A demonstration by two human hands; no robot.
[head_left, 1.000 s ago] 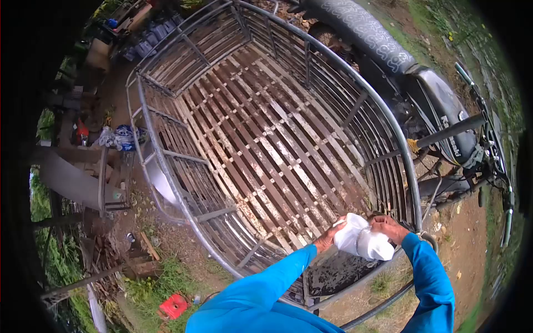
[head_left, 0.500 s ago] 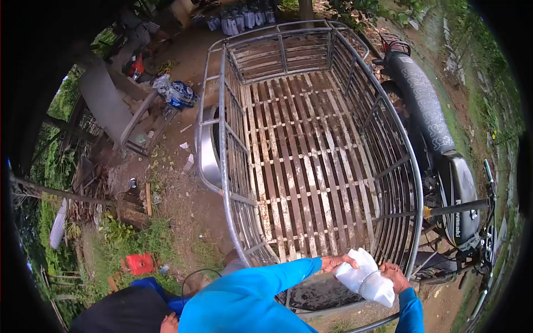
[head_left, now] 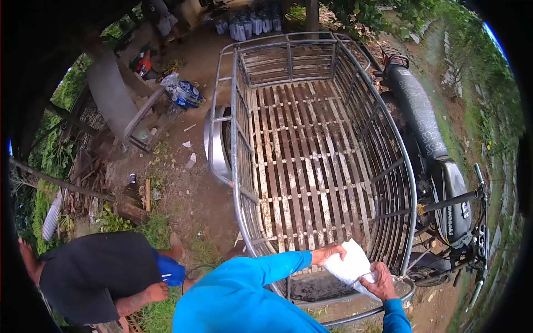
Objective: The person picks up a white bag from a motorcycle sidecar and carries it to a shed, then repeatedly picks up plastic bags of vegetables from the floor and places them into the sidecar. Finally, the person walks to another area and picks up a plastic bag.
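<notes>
The left hand [head_left: 328, 254] had its fingers closed on the white bundle [head_left: 348, 265] at its ten o'clock side; the right hand [head_left: 381, 284] clamped its four o'clock side. The bundle lay between both sets of fingers, probably gripped at opposite sides to keep the soft layers together. It was held up over the near end of the cart, presumably within easy reach. From it, another person [head_left: 100, 272] was at nine o'clock, the slatted bed [head_left: 307, 177] at eleven, the motorcycle [head_left: 452, 188] at two, and, farthest, pale bags [head_left: 239, 29] towards eleven.
</notes>
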